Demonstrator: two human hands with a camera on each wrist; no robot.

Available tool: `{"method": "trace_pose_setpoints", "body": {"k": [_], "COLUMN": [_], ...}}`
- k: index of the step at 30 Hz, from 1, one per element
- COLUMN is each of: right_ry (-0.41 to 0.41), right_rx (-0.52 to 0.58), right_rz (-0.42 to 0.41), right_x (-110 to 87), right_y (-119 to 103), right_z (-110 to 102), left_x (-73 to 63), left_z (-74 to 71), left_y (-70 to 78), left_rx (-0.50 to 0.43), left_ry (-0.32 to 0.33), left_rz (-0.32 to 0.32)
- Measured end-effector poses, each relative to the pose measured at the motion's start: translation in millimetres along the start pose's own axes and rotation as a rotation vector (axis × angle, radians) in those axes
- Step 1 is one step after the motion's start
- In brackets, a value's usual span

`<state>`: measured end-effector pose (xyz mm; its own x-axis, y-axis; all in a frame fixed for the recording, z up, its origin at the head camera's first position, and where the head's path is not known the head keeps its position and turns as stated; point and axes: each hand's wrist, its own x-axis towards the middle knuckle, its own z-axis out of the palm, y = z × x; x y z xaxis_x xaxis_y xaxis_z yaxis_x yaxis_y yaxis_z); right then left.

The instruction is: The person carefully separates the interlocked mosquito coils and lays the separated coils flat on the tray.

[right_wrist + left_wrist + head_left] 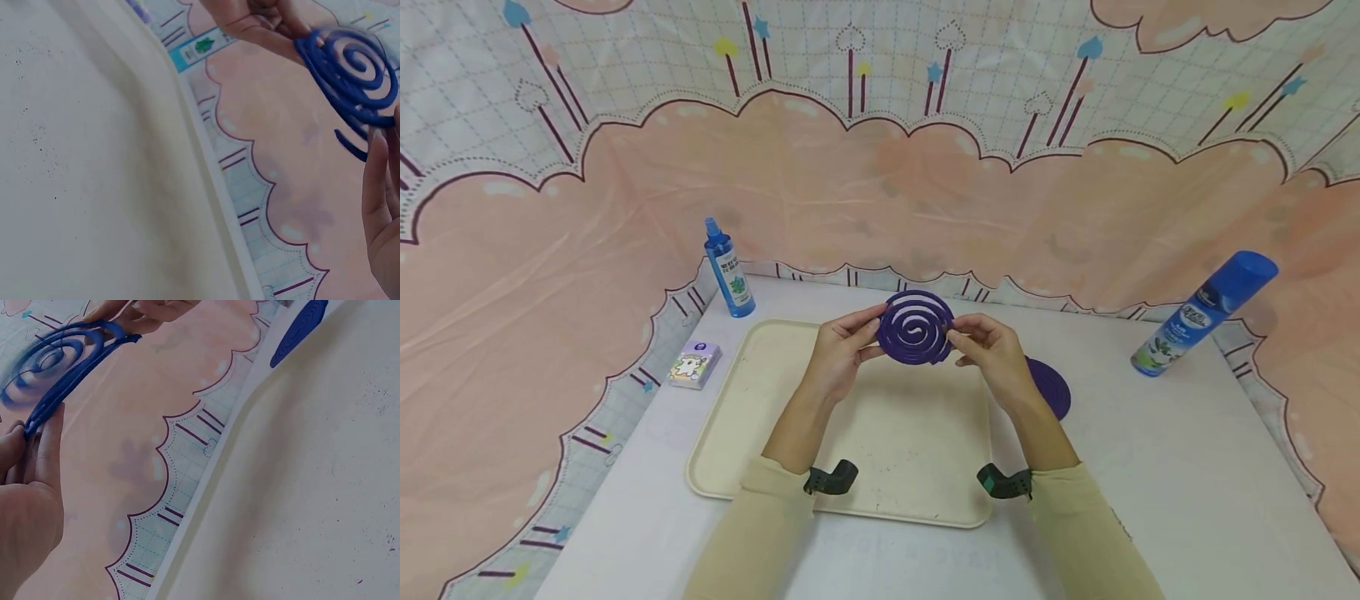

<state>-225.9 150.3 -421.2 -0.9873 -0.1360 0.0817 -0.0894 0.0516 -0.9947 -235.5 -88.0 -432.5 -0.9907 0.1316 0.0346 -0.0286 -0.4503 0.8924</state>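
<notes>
A purple mosquito coil (915, 328) is held up above the tray, its spiral facing the head camera. My left hand (840, 350) pinches its left edge between thumb and fingers. On the opposite edge, my right hand (992, 350) pinches the coil too. In the right wrist view the coil (356, 69) looks blue, its turns slightly spread, with one loose end hanging below. A second purple coil (1051, 388) lies on the table right of the tray, partly hidden by my right forearm.
Beneath my hands lies a cream tray (880, 492) with dark specks. A blue spray bottle (730, 275) and a small printed pack (696, 365) stand at the left. A blue aerosol can (1202, 315) stands at the right. Patterned cloth (880, 200) rises behind the white table (1150, 467).
</notes>
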Motion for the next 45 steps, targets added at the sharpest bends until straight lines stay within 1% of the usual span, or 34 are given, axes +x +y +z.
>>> {"method": "trace_pose_setpoints", "body": {"k": [5, 8, 15, 19, 23, 29, 37, 40, 45], "right_ry": [-0.019, -0.022, -0.011, 0.008, 0.037, 0.069, 0.085, 0.084, 0.075], "right_rx": [0.040, 0.032, 0.033, 0.036, 0.032, 0.050, 0.094, 0.122, 0.110], "right_rz": [-0.001, 0.002, 0.018, 0.027, 0.016, -0.009, -0.018, -0.023, -0.016], "right_x": [-0.3, -0.9, -0.3, 0.3, 0.6, 1.1, 3.0, 3.1, 1.9], "right_y": [0.0, -0.4, 1.0, 1.8, 1.3, -3.4, -3.9, -0.1, 10.1], "right_z": [1.2, 1.9, 0.9, -1.5, -5.4, -11.4, -22.1, -23.9, -24.1], "left_x": [0.3, -0.2, -1.4, -1.3, -0.5, 0.0, -2.3, -2.2, -2.8], "left_z": [0.2, 0.5, 1.1, -0.8, -5.5, -11.9, -23.1, -29.3, -39.6], "left_y": [-1.5, -1.3, 0.1, 0.8, 2.7, 11.5, 24.6, 27.2, 28.0], "left_rx": [-0.001, 0.002, 0.004, 0.008, 0.031, 0.071, 0.084, 0.081, 0.082], "left_ry": [-0.002, 0.002, 0.022, 0.028, 0.035, 0.047, 0.096, 0.118, 0.162], "left_rz": [-0.009, -0.003, 0.002, 0.017, 0.040, 0.063, 0.087, 0.078, 0.051]}}
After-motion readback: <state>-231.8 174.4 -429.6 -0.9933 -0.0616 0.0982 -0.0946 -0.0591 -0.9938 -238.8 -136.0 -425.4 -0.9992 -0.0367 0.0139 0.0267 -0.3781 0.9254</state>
